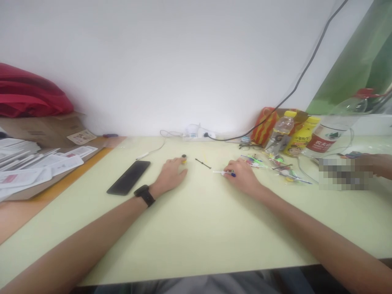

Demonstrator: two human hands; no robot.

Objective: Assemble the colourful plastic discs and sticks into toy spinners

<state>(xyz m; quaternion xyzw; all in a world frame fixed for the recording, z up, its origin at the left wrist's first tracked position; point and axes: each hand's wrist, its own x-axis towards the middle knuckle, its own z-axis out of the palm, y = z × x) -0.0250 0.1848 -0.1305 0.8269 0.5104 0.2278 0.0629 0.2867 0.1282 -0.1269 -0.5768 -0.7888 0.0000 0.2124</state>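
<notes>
My left hand (170, 174) rests on the pale yellow table (196, 228), its fingers closed round a small yellow-and-black item (184, 158) at the fingertips. A black watch sits on that wrist. My right hand (243, 175) lies to the right, fingers pinched on a thin white stick with a blue end (225, 173). Between the two hands lies a thin black stick (203, 163).
A black phone (129, 177) lies left of my left hand. Papers (33, 167) and a red bag (30, 92) are at far left. Small colourful packets (275, 166), bottles (283, 132), a white power strip (199, 132) and a cable run along the back. Another person's arm (379, 163) is at right.
</notes>
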